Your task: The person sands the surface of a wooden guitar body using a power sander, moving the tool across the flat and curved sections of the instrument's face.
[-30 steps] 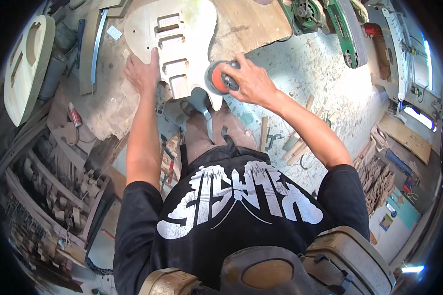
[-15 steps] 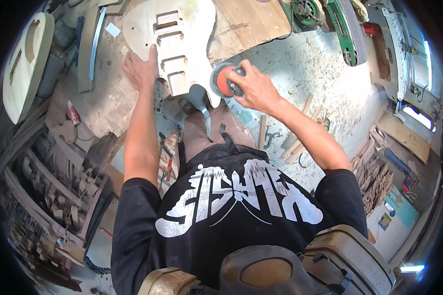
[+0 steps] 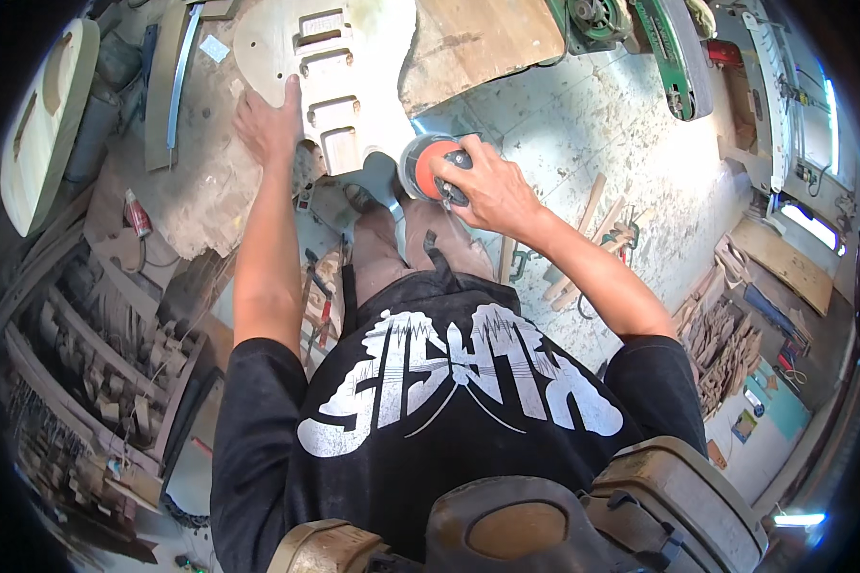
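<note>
Fingers (image 3: 472, 151) of the right hand (image 3: 502, 196) hold a round orange and black sander (image 3: 436, 169). Left of it and farther out lies the pale guitar body (image 3: 377, 57), its long way pointing away from the person. The sander sits at its near right corner; I can't tell if they touch. The left hand (image 3: 269, 129) rests at its left edge, thumb on top; its grip is unclear.

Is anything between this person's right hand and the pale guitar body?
Yes: the right hand grips an orange sander, which sits between it and the pale guitar body, at the body's lower right. Nothing else visible intervenes.
</note>
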Demonstrator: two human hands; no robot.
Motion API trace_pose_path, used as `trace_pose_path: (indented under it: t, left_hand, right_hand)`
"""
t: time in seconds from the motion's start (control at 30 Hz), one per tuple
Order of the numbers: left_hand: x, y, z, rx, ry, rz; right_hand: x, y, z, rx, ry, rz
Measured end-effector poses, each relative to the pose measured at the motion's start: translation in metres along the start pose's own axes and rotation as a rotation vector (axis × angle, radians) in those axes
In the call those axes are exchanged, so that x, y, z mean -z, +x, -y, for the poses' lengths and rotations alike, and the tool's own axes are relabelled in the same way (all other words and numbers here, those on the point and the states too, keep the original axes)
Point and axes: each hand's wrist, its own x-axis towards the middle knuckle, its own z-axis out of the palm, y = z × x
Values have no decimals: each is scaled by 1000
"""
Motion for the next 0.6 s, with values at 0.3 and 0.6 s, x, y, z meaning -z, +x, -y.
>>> trace_pose_path:
  t: [0.3,0.6]
  left_hand:
    - [-2,1,3,-11,-5,9]
    - [-7,3,5,2,-3,3]
  right_hand:
    - [-10,-18,8,27,20,23]
    - [-12,-40,5,-63,9,15]
